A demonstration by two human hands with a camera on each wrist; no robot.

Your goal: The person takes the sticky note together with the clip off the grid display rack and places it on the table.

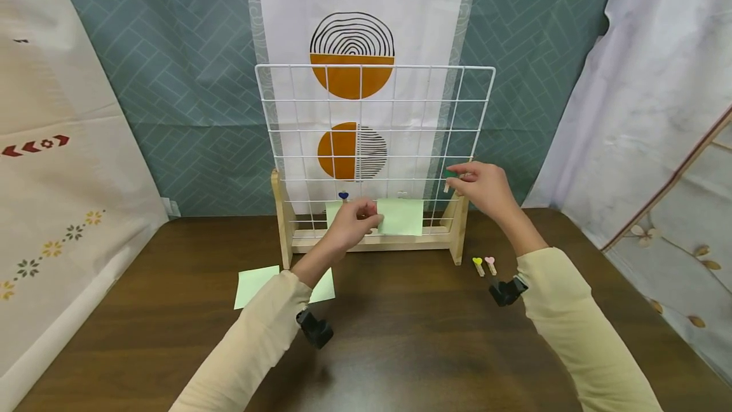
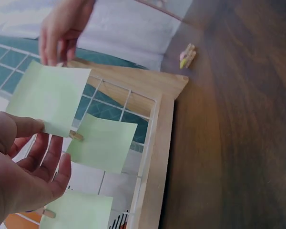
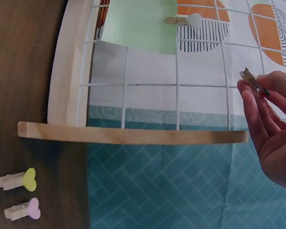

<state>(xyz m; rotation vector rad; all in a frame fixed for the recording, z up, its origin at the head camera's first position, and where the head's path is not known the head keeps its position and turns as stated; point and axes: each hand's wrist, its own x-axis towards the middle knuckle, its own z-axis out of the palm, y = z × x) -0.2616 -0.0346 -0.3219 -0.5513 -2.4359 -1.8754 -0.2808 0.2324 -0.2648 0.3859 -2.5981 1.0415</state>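
My left hand pinches a pale green sheet by its edge between thumb and fingers, in front of the white wire grid. Behind it in the left wrist view, two more green sheets are clipped to the grid. A dark blue heart clip shows above my left hand, and a white heart clip holds a sheet in the right wrist view. My right hand pinches a small wooden clip with a green top near the grid's right side.
The grid stands in a wooden base on the dark table. Green sheets lie at its front left, partly under my left forearm. A yellow heart clip and a pink one lie at its right. Curtains hang behind.
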